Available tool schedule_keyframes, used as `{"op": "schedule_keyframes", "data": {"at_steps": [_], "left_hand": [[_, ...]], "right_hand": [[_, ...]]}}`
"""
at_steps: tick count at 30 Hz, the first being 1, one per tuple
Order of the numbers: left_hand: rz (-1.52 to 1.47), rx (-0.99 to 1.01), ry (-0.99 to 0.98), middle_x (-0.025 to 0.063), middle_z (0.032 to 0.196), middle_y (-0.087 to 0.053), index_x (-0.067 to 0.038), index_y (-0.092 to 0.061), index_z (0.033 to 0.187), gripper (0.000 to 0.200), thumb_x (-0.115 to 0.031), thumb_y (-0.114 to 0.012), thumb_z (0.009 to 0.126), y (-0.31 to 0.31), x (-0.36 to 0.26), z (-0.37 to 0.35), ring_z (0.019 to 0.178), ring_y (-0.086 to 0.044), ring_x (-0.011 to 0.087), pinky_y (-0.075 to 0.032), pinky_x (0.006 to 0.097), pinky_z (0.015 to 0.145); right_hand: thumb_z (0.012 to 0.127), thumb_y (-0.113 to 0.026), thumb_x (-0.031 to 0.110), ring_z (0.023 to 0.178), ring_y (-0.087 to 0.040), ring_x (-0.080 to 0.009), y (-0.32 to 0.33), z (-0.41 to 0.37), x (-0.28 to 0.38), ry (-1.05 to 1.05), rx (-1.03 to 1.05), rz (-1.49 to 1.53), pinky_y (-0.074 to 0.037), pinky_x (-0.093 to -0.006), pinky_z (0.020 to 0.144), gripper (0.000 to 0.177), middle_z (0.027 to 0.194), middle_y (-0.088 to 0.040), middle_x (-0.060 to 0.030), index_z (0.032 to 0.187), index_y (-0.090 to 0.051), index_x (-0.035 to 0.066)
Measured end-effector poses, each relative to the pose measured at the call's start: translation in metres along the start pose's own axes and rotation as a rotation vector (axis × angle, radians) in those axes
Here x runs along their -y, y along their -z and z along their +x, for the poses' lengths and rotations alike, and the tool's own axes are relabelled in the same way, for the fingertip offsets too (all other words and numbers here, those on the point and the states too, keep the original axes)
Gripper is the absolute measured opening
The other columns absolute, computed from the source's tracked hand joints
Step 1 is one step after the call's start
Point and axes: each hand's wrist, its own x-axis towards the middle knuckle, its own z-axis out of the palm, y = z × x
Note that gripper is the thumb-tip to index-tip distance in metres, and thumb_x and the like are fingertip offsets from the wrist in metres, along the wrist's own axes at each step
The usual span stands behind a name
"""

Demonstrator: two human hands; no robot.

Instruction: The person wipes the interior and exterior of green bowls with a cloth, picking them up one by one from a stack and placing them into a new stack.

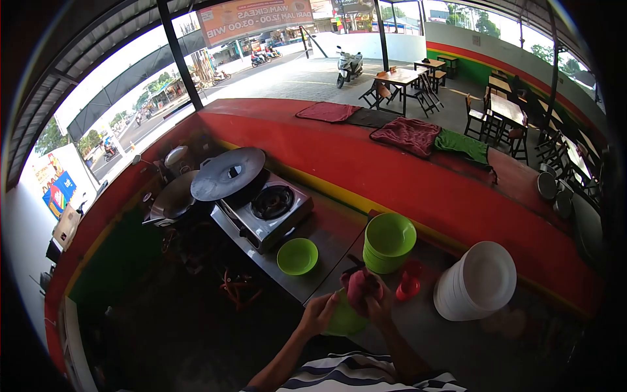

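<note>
Head view looks down on a round, smooth lime-green plastic bowl point(341, 321). It is held just above the person's striped shirt point(366, 375), nearer the camera than the tall stack of matching green bowls point(388, 243) and a little left of it. The left hand point(319, 312) curls its fingers around the bowl's left side and is closed on it. A soft, crumpled maroon cloth point(360, 287) is bunched into a lump at the bowl's upper edge. The right hand point(384, 302) wraps the cloth, fingers folded tight over the fabric.

The bowl is tipped rather than level, and its mouth appears turned up and right toward the cloth. Being round, it has no long axis, and the hands hide most of its rim. The cloth lump stands roughly upright.

Just right of the green stack sits a small glossy red plastic piece point(409, 281), flared at its base. Farther right leans a thick stack of smooth white round plates point(477, 281). Left of the green stack, a single shallow green bowl point(297, 256) rests on the dull grey metal worktop point(330, 228). Beyond it stands a boxy stainless-steel gas stove point(258, 232) with one bare black burner, and a flat black round pan point(228, 173) covers the other. Behind the green stack rises a glossy red counter wall point(366, 163). A rumpled dark-red towel point(408, 135) and a green towel point(462, 145) are draped on top of it.
</note>
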Motion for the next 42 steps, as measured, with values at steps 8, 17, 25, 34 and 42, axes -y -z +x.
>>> {"op": "schedule_keyframes", "data": {"at_steps": [8,17,25,34,42], "left_hand": [[-0.827,-0.535,0.003,0.0041,0.094,-0.068,-0.002,-0.064,0.104,0.040,-0.037,-0.045,0.109,-0.027,0.006,0.012,0.078,-0.064,0.0103,-0.052,0.0265,0.069],[-0.354,-0.566,-0.039,0.0037,0.089,-0.065,0.001,-0.062,0.106,0.045,-0.037,-0.038,0.111,-0.072,0.008,0.013,0.078,-0.056,0.0078,-0.047,0.0264,0.069],[0.200,-0.269,-0.089,0.0180,0.056,-0.049,0.001,-0.062,0.089,0.031,-0.025,-0.055,0.104,-0.063,0.008,-0.003,0.044,-0.052,0.0248,-0.039,0.0370,0.046],[0.349,0.063,-0.311,0.0163,0.052,-0.048,-0.004,-0.055,0.074,0.040,-0.032,-0.058,0.102,-0.007,0.025,-0.013,0.047,-0.054,0.0385,-0.041,0.0415,0.046],[0.306,-0.496,-0.172,0.0181,0.107,-0.064,-0.005,-0.061,0.102,0.022,-0.027,-0.056,0.099,-0.004,0.072,0.003,0.104,-0.062,0.0334,-0.051,0.0406,0.077]], "right_hand": [[0.107,-0.048,0.020,0.119,-0.055,-0.0146,-0.038,-0.024,-0.007,0.007,-0.443,0.596,-0.044,-0.0315,0.100,0.041,0.134,-0.057,-0.0051,0.144,-0.044,0.001],[0.094,-0.065,0.019,0.135,-0.050,-0.0257,-0.033,-0.041,0.000,0.528,-0.241,-0.786,-0.042,-0.0375,0.108,0.060,0.140,-0.054,-0.0190,0.144,-0.041,-0.005],[0.095,-0.055,0.014,0.116,-0.062,-0.0259,0.009,-0.012,-0.050,-0.015,-0.225,0.083,-0.047,-0.0378,0.103,0.049,0.132,-0.060,-0.0163,0.140,-0.047,-0.002],[0.100,-0.046,0.057,0.106,-0.067,-0.0271,0.037,-0.032,-0.072,-0.770,-0.167,0.796,-0.055,-0.0426,0.093,0.059,0.114,-0.066,-0.0125,0.134,-0.051,0.009],[0.098,-0.046,0.059,0.071,-0.063,-0.0174,0.037,-0.032,-0.103,-0.700,-0.381,0.802,-0.053,-0.0385,0.089,0.050,0.060,-0.053,0.0009,0.101,-0.063,0.012]]}}
